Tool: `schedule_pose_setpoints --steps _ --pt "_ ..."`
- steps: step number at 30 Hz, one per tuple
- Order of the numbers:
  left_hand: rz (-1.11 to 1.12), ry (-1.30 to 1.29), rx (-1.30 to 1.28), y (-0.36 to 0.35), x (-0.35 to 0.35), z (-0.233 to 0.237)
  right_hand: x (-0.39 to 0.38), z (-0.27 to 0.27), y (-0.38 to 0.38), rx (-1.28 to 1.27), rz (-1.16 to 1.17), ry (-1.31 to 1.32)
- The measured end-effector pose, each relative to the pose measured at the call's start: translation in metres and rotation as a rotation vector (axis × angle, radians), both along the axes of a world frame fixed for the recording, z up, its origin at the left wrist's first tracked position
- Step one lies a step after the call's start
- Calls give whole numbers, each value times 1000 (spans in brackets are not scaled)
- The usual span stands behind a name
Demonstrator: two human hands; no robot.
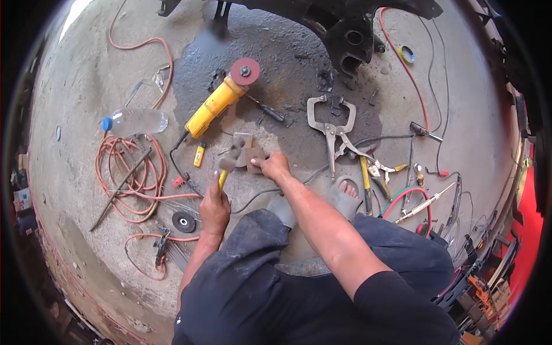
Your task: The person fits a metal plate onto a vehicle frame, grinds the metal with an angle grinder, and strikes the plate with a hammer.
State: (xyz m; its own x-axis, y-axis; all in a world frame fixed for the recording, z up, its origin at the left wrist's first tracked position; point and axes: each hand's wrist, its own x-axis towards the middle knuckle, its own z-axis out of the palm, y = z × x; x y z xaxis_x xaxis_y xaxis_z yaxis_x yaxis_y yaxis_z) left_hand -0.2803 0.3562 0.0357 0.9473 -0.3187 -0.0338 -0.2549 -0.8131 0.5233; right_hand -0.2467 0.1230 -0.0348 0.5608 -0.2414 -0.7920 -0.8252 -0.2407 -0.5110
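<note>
You are gripping the hammer [225, 170] in your left hand [214, 211], fingers clamped round its yellow handle, while your right hand [273, 167] is pinning the small metal plate [249, 153], likely stiff and sharp-edged, to the floor [86, 98], fingers closed on its right edge, beside the hammer head.
</note>
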Motion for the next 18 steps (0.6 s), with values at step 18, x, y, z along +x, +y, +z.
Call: schedule_pose_setpoints --steps 18 --pt "136 539 43 84 -25 2 -15 311 -276 -779 551 -432"
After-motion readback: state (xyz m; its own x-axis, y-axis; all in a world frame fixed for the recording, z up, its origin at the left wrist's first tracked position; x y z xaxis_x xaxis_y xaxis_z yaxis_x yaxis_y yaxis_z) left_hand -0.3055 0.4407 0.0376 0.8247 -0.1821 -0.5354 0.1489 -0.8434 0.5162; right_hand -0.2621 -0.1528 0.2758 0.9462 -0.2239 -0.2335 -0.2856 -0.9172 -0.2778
